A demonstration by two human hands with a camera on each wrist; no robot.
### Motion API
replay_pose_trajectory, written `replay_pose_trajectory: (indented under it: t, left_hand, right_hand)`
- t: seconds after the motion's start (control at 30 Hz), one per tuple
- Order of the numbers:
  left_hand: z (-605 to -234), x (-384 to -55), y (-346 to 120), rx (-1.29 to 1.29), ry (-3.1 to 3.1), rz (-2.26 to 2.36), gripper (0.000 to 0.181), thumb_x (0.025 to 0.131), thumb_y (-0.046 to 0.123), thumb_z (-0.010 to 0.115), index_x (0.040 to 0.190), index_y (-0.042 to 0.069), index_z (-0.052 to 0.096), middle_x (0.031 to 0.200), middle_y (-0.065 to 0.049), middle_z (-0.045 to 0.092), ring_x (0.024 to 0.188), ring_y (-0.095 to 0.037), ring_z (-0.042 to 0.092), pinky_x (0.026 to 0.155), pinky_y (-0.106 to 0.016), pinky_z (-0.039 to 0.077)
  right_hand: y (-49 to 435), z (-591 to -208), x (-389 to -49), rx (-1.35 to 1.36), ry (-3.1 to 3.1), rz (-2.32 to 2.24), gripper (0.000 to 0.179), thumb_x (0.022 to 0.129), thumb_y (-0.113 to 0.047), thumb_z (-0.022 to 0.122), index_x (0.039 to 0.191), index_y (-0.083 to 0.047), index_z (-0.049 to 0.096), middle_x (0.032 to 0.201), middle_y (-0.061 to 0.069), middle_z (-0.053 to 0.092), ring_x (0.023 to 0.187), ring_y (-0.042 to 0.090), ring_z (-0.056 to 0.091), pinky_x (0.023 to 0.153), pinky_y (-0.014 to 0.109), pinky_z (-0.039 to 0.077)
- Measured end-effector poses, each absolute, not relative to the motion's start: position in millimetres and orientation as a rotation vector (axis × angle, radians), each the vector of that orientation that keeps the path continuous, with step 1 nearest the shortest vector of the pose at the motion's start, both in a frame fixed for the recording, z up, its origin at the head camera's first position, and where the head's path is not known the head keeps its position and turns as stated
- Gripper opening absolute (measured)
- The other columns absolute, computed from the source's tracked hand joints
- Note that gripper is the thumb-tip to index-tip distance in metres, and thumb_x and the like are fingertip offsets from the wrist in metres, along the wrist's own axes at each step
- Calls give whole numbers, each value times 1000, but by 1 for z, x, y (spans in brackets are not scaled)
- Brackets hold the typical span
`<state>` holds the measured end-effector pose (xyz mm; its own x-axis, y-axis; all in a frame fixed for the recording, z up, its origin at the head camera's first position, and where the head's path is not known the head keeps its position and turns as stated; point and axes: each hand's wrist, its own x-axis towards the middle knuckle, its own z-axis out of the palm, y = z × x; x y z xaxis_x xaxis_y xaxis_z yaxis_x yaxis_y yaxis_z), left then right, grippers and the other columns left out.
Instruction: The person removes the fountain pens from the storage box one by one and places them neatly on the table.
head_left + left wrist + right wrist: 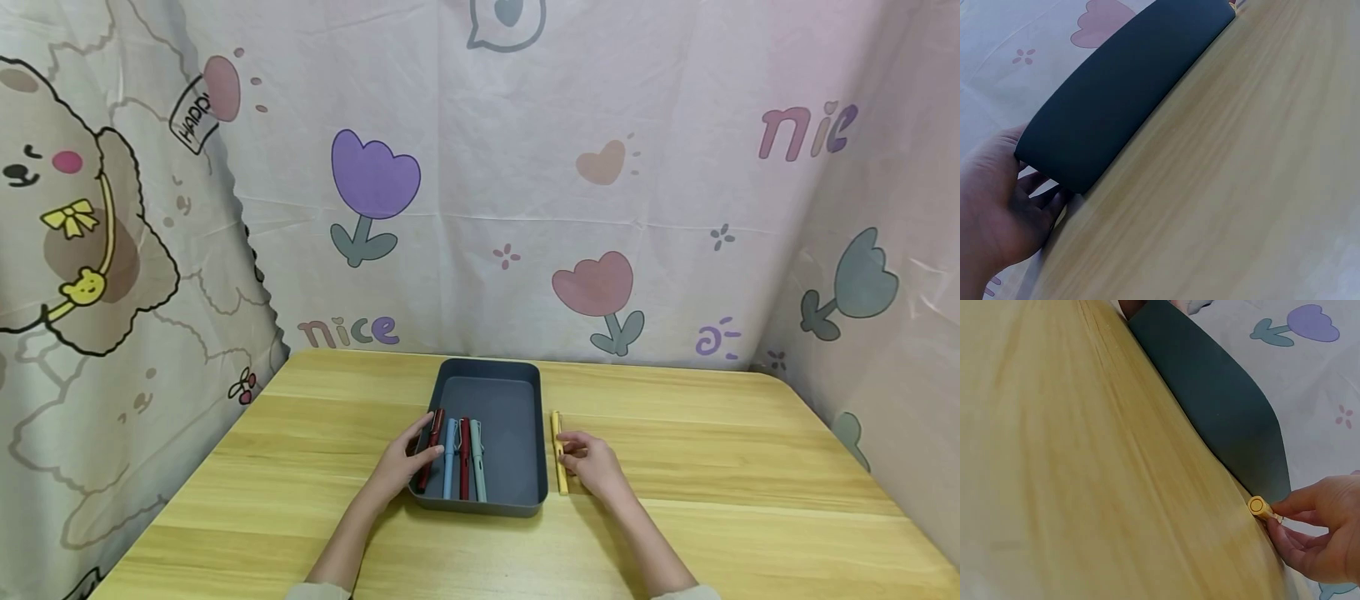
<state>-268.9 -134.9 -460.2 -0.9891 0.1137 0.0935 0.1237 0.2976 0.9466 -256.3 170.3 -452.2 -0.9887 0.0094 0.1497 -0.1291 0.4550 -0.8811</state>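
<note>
A dark grey tray (513, 450) lies on the wooden table. At its left wall, my left hand (401, 468) grips the side, thumb over the rim and fingers along the outside in the left wrist view. By that thumb a dark red pen (426, 471) leans inside the wall. Next to it lie a blue pen (449, 467), a red pen (465, 467) and a pale green pen (479, 471), side by side. Just right of the tray, my right hand (596, 465) pinches a yellow pen (562, 479) between thumb and fingers; its end (1257, 505) faces the right wrist camera.
The wooden table (712, 467) extends to both sides of the tray and in front of it. A printed cloth (480, 167) hangs behind the table's far edge and along both sides. The tray's right wall (1222, 406) stands close beside the yellow pen.
</note>
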Motion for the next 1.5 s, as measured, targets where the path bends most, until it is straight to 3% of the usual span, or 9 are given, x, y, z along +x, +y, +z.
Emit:
replay_pose_trajectory:
  t: [1.5]
  left_hand:
    - [-460, -271, -134, -216, -2538, -1834, 62, 85, 25, 67, 141, 15, 41, 143, -19, 31, 130, -40, 25, 99, -56, 25]
  right_hand:
    - [175, -439, -254, 46, -2568, 1618, 25, 79, 11, 60, 104, 10, 62, 86, 12, 60, 74, 24, 63, 60, 31, 52]
